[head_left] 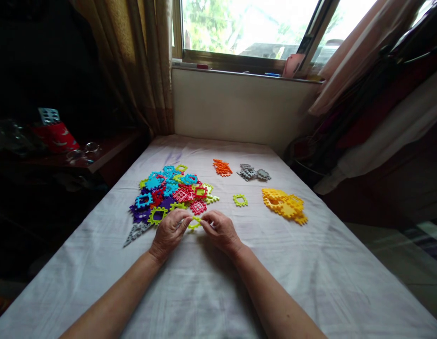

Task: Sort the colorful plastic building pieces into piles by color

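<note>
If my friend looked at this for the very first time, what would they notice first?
Probably the big jumbled heap of blue, red, purple and yellow-green toothed pieces, on the left of the pale cloth. Just in front of it, the left hand and right hand pinch a yellow-green piece between them. Over on the right, a bright yellow pile stands out too.

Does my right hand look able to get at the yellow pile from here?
Probably yes: only sheet lies between your right hand and the yellow pile, though the fingers hold a lime piece.
</note>
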